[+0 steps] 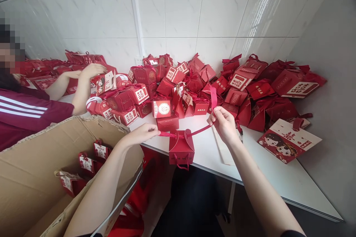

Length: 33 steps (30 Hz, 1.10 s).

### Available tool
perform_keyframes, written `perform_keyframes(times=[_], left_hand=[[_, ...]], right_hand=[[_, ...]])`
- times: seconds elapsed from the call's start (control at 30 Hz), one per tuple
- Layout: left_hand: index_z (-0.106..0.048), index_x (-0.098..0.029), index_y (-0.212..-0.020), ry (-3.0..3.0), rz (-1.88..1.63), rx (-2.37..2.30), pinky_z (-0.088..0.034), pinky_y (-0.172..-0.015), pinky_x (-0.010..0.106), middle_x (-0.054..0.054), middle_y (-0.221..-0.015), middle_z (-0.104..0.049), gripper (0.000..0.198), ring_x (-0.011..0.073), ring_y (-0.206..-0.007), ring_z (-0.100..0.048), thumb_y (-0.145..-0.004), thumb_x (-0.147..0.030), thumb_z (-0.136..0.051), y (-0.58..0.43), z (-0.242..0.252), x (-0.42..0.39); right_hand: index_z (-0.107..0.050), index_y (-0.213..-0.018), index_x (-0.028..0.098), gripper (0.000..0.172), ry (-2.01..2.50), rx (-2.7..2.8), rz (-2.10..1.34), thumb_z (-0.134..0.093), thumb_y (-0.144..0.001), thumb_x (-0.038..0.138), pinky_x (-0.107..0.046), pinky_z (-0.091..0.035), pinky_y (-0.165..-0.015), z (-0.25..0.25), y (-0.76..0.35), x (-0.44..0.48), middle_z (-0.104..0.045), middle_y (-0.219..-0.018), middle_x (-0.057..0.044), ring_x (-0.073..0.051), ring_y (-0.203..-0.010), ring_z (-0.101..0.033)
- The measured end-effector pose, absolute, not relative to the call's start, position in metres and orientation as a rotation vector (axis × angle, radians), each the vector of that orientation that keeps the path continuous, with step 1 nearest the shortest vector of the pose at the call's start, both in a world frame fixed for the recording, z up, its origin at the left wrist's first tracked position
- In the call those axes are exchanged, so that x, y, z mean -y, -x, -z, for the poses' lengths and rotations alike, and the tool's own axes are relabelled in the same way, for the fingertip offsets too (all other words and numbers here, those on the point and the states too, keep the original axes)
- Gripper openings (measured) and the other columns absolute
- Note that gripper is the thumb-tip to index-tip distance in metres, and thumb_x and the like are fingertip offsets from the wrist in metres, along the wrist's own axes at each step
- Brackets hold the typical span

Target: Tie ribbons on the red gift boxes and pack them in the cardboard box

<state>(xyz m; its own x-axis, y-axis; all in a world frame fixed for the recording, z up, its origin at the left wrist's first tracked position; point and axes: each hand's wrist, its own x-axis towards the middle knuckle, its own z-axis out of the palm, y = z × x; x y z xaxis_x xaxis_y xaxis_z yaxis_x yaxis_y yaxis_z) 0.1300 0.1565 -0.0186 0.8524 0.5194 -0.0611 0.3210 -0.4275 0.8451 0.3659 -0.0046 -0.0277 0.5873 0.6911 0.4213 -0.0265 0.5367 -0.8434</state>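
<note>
Left hand [144, 133] and right hand [224, 124] pinch red ribbon [200, 130] either side of gift box [181, 149] at near edge of table [267, 172], presumably for tension.

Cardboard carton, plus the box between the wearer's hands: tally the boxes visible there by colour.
Red-and-white boxes in the cardboard carton: 3
Red box between left hand and right hand: 1
Total visible: 4
</note>
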Motion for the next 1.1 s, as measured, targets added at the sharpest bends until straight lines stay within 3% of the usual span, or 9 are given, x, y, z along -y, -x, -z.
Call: perform_keyframes(times=[0.17, 0.37, 0.57, 0.8, 0.97, 1.1], left_hand=[[-0.069, -0.014, -0.069, -1.723, -0.426, -0.374, -0.046, -0.062, 0.026, 0.008, -0.072, -0.063, 0.019, 0.0181, -0.069, -0.058, -0.073, -0.031, -0.062, -0.138, 0.014, -0.157], [-0.071, -0.009, -0.074, -1.422, -0.490, -0.224, -0.049, -0.066, 0.027, 0.015, -0.086, -0.068, 0.022, 0.0208, -0.079, -0.062, -0.070, -0.030, -0.067, -0.157, 0.006, -0.148], [-0.065, -0.010, -0.065, -1.156, -0.564, -0.151, -0.051, -0.074, 0.035, 0.012, -0.081, -0.069, 0.015, 0.0223, -0.079, -0.064, -0.069, -0.024, -0.068, -0.168, -0.006, -0.142], [-0.069, -0.010, -0.079, -0.991, -0.664, -0.075, -0.050, -0.071, 0.030, 0.009, -0.083, -0.069, 0.018, 0.0179, -0.077, -0.063, -0.069, -0.023, -0.062, -0.179, -0.017, -0.142], [-0.070, -0.011, -0.086, -1.137, -0.770, -0.044, -0.049, -0.070, 0.027, 0.008, -0.087, -0.068, 0.026, 0.0151, -0.076, -0.060, -0.061, -0.010, -0.061, -0.186, -0.022, -0.136], [-0.068, -0.015, -0.082, -1.241, -0.951, -0.088, -0.048, -0.067, 0.025, 0.003, -0.083, -0.067, 0.015, 0.0109, -0.067, -0.059, -0.068, -0.015, -0.066, -0.192, -0.019, -0.134]], right_hand=[[-0.053, -0.065, 0.020, 0.029, 0.905, 0.855, -0.504, -0.069, -0.071, 0.043, -0.023, -0.038, -0.049, 0.023, -0.358, -0.001, -0.045, -0.049, 0.006, -0.009, -0.046, -0.047], [-0.053, -0.066, 0.021, 0.027, 0.892, 0.922, -0.515, -0.066, -0.075, 0.043, -0.023, -0.038, -0.048, 0.017, -0.348, -0.009, -0.046, -0.048, 0.007, -0.008, -0.042, -0.044], [-0.056, -0.068, 0.020, 0.024, 0.906, 0.996, -0.529, -0.063, -0.077, 0.041, -0.024, -0.042, -0.053, 0.013, -0.341, -0.015, -0.055, -0.057, 0.004, -0.010, -0.048, -0.052], [-0.059, -0.069, 0.020, 0.024, 0.990, 1.066, -0.486, -0.061, -0.077, 0.042, -0.026, -0.041, -0.064, 0.010, -0.331, -0.025, -0.056, -0.060, 0.002, -0.013, -0.059, -0.052], [-0.061, -0.073, 0.019, 0.026, 1.036, 1.116, -0.422, -0.063, -0.075, 0.044, -0.025, -0.040, -0.062, 0.003, -0.322, -0.033, -0.056, -0.068, 0.001, -0.012, -0.063, -0.048], [-0.062, -0.076, 0.019, 0.023, 1.006, 1.130, -0.412, -0.065, -0.073, 0.041, -0.024, -0.039, -0.062, -0.003, -0.317, -0.034, -0.056, -0.068, 0.002, -0.011, -0.063, -0.047]])
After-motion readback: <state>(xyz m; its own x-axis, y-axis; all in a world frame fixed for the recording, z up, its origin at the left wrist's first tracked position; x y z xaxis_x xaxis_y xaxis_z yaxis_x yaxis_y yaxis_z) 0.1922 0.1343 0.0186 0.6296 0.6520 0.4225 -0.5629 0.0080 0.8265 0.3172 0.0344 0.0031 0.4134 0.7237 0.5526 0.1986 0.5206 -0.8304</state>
